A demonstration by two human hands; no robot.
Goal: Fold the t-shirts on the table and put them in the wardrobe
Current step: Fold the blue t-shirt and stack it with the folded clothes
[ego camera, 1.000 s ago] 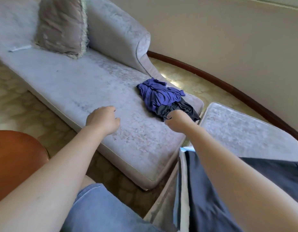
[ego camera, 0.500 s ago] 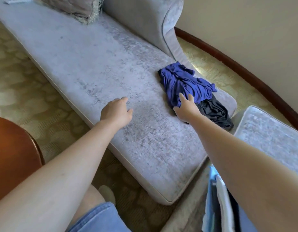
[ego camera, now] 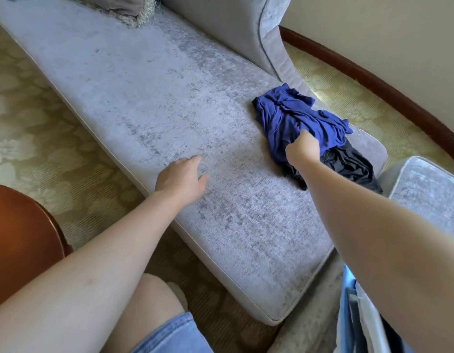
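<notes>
On the right end of the grey sofa seat (ego camera: 170,98), a crumpled blue t-shirt (ego camera: 292,115) lies partly over a black garment (ego camera: 348,166). The right hand (ego camera: 303,147) grips a fold of the blue t-shirt with curled fingers. The left hand (ego camera: 181,175), fingers relaxed and holding nothing, is over the seat near its left edge.

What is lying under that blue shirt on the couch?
A crumpled black garment sticks out beneath the blue shirt, on the grey cushion. How much lies underneath is covered.
</notes>
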